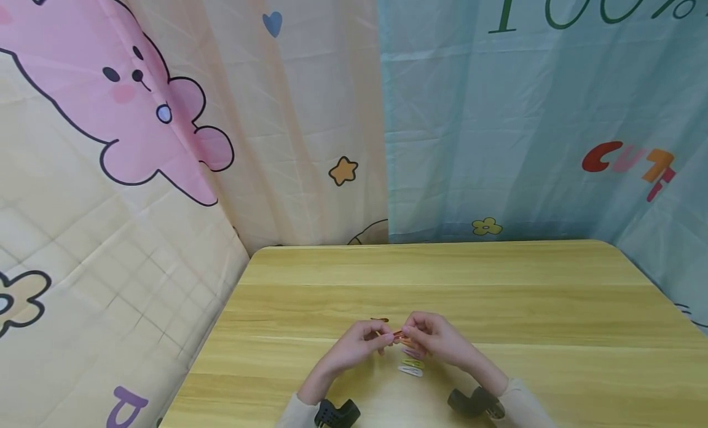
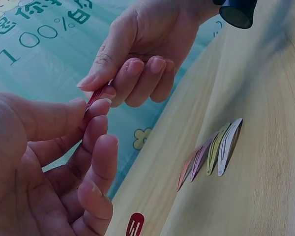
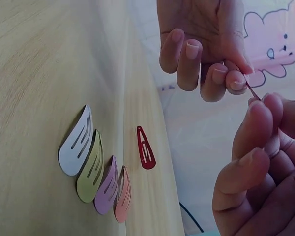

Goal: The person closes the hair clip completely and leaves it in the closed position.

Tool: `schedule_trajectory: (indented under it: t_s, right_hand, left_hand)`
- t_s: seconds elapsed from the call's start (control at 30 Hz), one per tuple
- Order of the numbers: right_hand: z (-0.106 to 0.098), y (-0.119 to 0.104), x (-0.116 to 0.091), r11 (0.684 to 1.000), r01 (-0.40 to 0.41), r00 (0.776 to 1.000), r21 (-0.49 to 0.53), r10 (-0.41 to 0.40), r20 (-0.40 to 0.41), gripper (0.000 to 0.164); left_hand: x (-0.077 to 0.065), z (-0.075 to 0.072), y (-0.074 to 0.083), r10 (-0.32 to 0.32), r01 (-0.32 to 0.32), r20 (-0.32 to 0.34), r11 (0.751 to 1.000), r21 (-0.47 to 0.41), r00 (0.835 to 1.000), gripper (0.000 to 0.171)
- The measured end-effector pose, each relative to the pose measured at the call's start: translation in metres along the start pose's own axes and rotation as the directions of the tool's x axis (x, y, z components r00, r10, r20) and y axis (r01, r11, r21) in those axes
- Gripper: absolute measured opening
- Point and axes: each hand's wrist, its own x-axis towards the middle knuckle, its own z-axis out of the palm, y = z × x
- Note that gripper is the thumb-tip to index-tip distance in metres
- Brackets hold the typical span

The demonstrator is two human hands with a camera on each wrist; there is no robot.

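Observation:
Between them, my left hand [image 1: 358,345] and right hand [image 1: 442,340] pinch a red snap hair clip [image 2: 94,96] at its two ends, above the table. Thumb and fingertips of each hand cover most of it. Below lies a slanted row of snap clips: white [image 3: 73,155], yellow-green [image 3: 86,186], purple [image 3: 104,197] and salmon [image 3: 121,209]. Another red clip [image 3: 148,165] lies by itself, past the salmon end of the row, on the left hand's side in the head view.
The wooden table [image 1: 553,305] carries the clips. Printed curtains [image 1: 310,108] hang behind it and at its left and right sides. A dark wrist camera [image 1: 338,414] sits on the left wrist and another camera [image 1: 475,403] on the right.

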Motion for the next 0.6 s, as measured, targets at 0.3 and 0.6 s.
schedule_trajectory:
  t_s: [0.3,0.6]
  right_hand:
    - [-0.0025,-0.002,-0.001,0.991,0.034,0.996,0.13,-0.044,0.074,0.028]
    - [-0.0021,0.0004,-0.0006,0.979,0.066,0.99,0.195,-0.088,0.11,0.025]
  left_hand:
    - [-0.0014,-0.0047,0.0,0.03,-0.028,0.041,0.999,-0.045,0.999,0.015]
    - [-0.0021,-0.0056,-0.0024,0.071,-0.068,0.065,0.996,-0.056,0.995,0.012]
